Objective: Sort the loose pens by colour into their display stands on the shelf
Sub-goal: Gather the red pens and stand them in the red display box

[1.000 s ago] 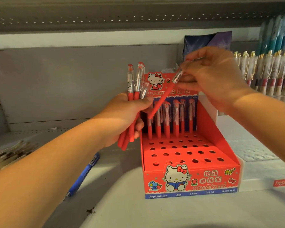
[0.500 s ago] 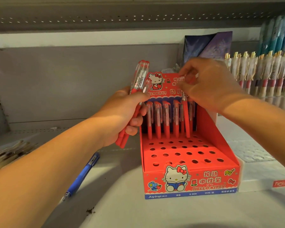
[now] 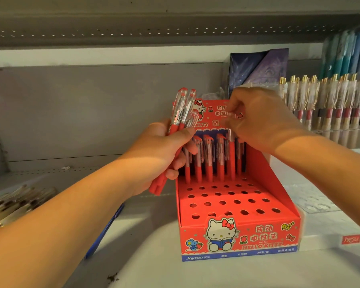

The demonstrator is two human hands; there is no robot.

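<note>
A red cartoon-cat display stand (image 3: 233, 238) sits on the shelf, its stepped top full of holes. Several red pens (image 3: 208, 161) stand in its back row. My left hand (image 3: 160, 156) grips a bundle of three red pens (image 3: 182, 115) with clear caps, just left of the stand. My right hand (image 3: 258, 119) pinches the top of one upright red pen (image 3: 230, 156), whose tip is down at a hole just in front of the back row, towards its right end. A blue pen (image 3: 104, 231) lies loose on the shelf, partly behind my left forearm.
Gold-clipped pens (image 3: 330, 104) fill a clear stand at the right. A dark blue box (image 3: 258, 69) stands behind the red stand. A pile of loose pens (image 3: 15, 202) lies at the far left. A white flat box (image 3: 330, 231) is beside the red stand.
My right hand swung its red pen from tilted to upright and lowered it to a hole in front of the stand's back row. My left hand's bundle shifted slightly.
</note>
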